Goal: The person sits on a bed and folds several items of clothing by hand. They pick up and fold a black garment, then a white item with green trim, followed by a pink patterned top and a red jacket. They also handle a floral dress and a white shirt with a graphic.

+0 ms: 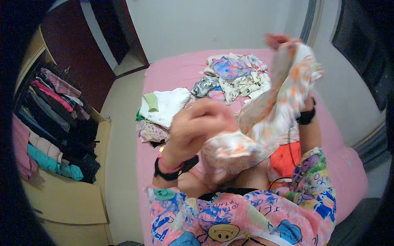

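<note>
A white garment with an orange print point(295, 83), blurred by motion, hangs from my right hand point(281, 40), raised at the upper right; much of that hand is hidden behind the cloth. My left hand point(204, 123) is in front of me, fingers curled, close to the garment's near folds; blur hides whether it grips them. The lower part of the garment lies over my lap. Beyond my left hand sits a stack of folded clothes with a white knit piece point(166, 101) on top. A red cloth point(286, 158) lies beside my right forearm.
I sit on a bed with a pink sheet point(172, 69). A loose heap of patterned clothes point(231, 69) lies on its far part. At left stands a wooden wardrobe point(64, 203) with hanging clothes and a turquoise padded garment point(55, 161). A dark window point(363, 55) is at right.
</note>
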